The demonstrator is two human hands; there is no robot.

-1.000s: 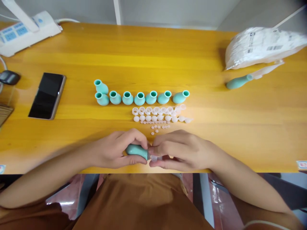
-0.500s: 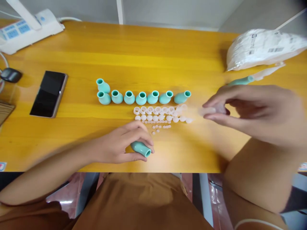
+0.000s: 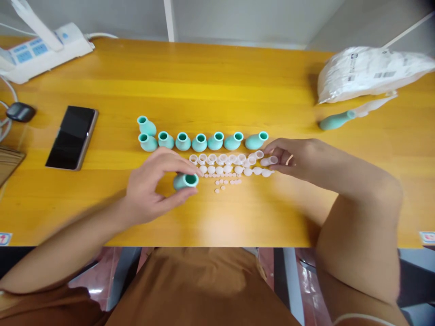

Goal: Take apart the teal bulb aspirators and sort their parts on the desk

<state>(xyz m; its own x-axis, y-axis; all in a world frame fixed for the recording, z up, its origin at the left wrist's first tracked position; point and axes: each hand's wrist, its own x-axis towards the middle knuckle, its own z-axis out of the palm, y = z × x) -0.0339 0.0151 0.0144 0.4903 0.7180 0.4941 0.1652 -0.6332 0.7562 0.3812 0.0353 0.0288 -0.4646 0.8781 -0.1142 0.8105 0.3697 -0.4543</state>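
My left hand (image 3: pixel 149 183) is closed round a teal rubber bulb (image 3: pixel 179 182), thumb below and fingers above, its open mouth turned up toward the right. At the right end of the small parts, my right hand (image 3: pixel 302 158) pinches a translucent plastic tube piece (image 3: pixel 270 161) between thumb and fingers. Several more teal bulbs (image 3: pixel 182 142) stand in a row behind, mouths up. In front of them run a row of clear ring-like pieces (image 3: pixel 212 159), a row of white domed pieces (image 3: pixel 219 170) and scattered tiny discs (image 3: pixel 225 182).
A teal bulb with a clear nozzle (image 3: pixel 336 121) lies at the right, below a white plastic bag (image 3: pixel 370 74). On the left are a phone (image 3: pixel 71 138), a power strip (image 3: pixel 50 52), a black plug-like object (image 3: pixel 21 112) and brown cardboard (image 3: pixel 10 165).
My left hand has moved up and left with the bulb, whose mouth now tilts upward. My right hand has come down and left to the end of the clear pieces.
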